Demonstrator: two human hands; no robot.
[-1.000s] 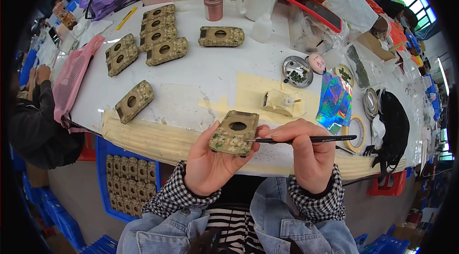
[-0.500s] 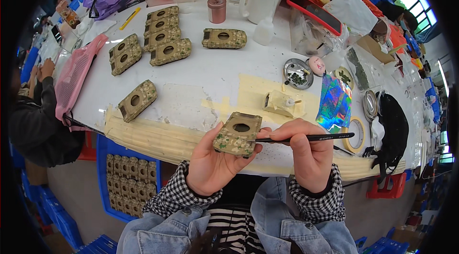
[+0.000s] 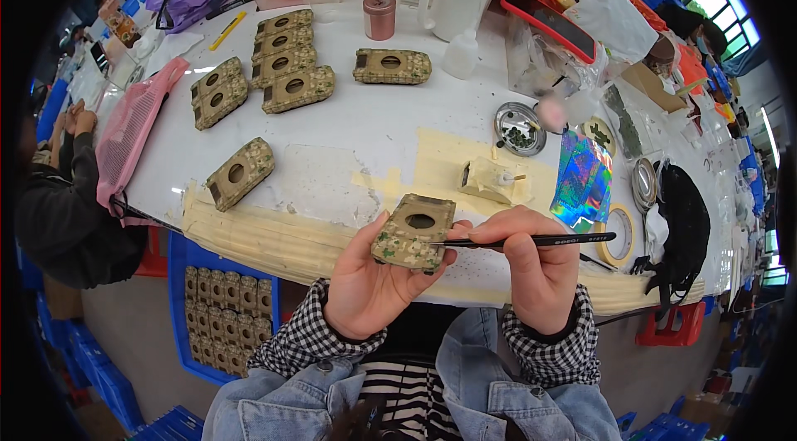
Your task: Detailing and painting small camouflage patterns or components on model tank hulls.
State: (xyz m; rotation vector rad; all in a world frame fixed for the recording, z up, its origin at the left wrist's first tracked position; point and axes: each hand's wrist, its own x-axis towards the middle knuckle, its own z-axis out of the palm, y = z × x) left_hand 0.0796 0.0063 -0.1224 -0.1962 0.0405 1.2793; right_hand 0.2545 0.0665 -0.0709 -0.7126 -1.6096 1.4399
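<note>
a hand could pass over the bare tabletop [image 3: 353, 121] between the near-left hull [image 3: 252, 163] and the pale block [image 3: 479, 179] — beyond, a hull cluster [image 3: 297, 57] and white mug [image 3: 458, 8] stood in the way; nearer, the held hull [image 3: 407, 245] and brush [image 3: 573, 238] did.

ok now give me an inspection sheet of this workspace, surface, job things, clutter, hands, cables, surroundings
surface: white table, cream strip along its near edge
job's things: camouflage hull in hand; dark brush; other hulls on the table; blue tray of hulls, lower left
clutter: white mug, red-cased phone, pink mesh bag, black cloth item
hands: left hand holds the hull; right hand holds the brush, contact with the hull unclear
cables: thin dark line below the table's right edge, possibly one
surroundings: another person's dark sleeve at left; red stool lower right
</note>
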